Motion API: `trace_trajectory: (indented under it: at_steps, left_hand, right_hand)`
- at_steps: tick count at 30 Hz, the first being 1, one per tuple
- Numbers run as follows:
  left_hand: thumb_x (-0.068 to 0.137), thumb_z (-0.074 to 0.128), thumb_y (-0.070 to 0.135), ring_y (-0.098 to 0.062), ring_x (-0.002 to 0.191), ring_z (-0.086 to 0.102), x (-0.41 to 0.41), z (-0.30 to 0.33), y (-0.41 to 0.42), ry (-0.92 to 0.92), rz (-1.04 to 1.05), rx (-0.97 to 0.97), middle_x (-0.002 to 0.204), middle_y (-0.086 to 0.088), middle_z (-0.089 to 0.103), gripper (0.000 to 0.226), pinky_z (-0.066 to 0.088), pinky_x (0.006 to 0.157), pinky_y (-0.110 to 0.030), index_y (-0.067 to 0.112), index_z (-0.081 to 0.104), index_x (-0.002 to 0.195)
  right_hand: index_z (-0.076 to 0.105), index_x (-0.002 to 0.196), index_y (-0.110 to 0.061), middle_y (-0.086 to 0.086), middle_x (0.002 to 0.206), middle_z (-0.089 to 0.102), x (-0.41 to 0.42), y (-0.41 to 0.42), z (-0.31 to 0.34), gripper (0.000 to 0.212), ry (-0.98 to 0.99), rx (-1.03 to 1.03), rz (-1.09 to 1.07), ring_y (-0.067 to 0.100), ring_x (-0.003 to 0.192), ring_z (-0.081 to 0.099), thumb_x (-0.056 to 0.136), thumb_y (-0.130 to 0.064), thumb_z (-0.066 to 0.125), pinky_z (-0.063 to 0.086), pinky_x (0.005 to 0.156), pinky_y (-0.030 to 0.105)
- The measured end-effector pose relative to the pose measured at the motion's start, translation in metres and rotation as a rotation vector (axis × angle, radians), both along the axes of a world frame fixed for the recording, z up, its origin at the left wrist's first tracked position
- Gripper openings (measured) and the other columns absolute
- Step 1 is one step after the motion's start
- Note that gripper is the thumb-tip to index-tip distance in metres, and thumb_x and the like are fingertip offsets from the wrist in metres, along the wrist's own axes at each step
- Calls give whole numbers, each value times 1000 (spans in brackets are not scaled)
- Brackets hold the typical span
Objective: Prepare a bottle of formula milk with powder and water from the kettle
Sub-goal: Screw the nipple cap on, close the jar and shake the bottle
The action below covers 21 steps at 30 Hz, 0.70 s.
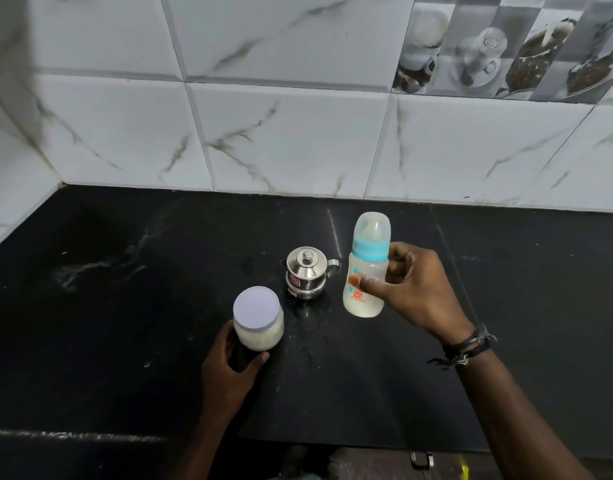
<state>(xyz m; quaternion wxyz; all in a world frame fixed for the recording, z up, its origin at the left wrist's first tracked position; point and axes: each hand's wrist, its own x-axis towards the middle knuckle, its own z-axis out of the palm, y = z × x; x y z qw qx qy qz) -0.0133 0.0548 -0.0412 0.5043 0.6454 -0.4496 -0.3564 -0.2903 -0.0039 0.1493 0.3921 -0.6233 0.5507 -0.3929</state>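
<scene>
My right hand point(414, 292) is clamped on the baby bottle point(366, 268), thumb across the front over the printed label, fingers wrapped round the back. Bottle is upright with a slight tilt, clear cap over the teat, blue collar ring below it; white milky liquid fills the bottom part, rest of the body looks empty. Can't tell if its base touches the black countertop point(125, 323) or sits just above it. My left hand point(234, 362) grips the powder jar point(259, 318) from below and behind, thumb on its lower side. Jar has a flat white lid on, white powder showing through the clear wall, fill level hard to judge. Small steel kettle point(305, 273) stands on the counter between jar and bottle, near both, lid on with knob, handle pointing right toward the bottle; contents hidden. Dark bands on my right wrist. White marble-look tiles point(291, 133) behind the counter.
</scene>
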Motion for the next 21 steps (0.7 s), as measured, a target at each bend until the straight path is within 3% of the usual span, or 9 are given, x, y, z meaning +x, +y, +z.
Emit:
trace_trajectory:
  at_steps: [1,5,7,10,15,16,19,21]
  left_hand:
    - [64,89,7,-12,122,57,0,1,0,-4,-1,-4,132,3,60,83,47,102,-37,31,49,133]
    - [64,89,8,-11,121,57,-2,3,1,-15,1,-11,131,4,60,82,47,101,-33,27,50,133]
    - [64,89,8,-11,121,57,-1,2,0,-17,0,-6,132,3,60,83,47,101,-34,25,50,135]
    - [63,89,8,-13,122,57,-1,1,0,-12,0,-1,133,2,59,84,47,102,-36,23,49,136]
    - [63,89,8,-13,122,57,-1,1,0,-15,9,-4,133,1,60,84,48,102,-36,19,51,137]
    - [63,89,8,-13,122,58,-1,0,0,-15,11,0,133,1,60,84,48,102,-37,19,51,137]
    - [63,89,8,-13,121,58,0,0,0,-15,9,2,132,1,61,83,48,102,-37,20,51,135]
    - [63,89,7,-12,121,58,-1,2,0,-9,4,-3,132,2,61,83,48,102,-36,19,51,136]
  right_hand:
    - [68,114,-12,-2,97,78,0,1,-1,47,3,-1,-7,11,89,75,71,-23,86,60,76,26]
    - [67,112,-6,6,99,78,-1,4,2,38,-336,145,107,23,94,75,76,-13,76,62,75,34]
    - [68,112,-7,3,97,79,0,5,0,40,-236,57,76,18,92,76,75,-15,80,62,75,30]
    - [68,112,-13,-4,95,78,5,5,-4,48,70,-59,-14,7,86,75,70,-26,88,60,74,23]
    - [68,111,-4,9,98,78,2,5,0,39,-328,148,96,23,92,76,75,-16,77,63,74,35]
    - [68,111,-6,6,97,78,3,5,0,40,-265,96,75,21,91,76,75,-18,80,63,75,35]
    - [67,114,-17,-5,98,77,8,6,-4,57,187,-101,-34,6,88,74,67,-42,87,59,74,25]
    - [68,114,-15,-5,96,78,8,6,-6,53,150,-85,-50,6,86,74,69,-36,87,59,72,23]
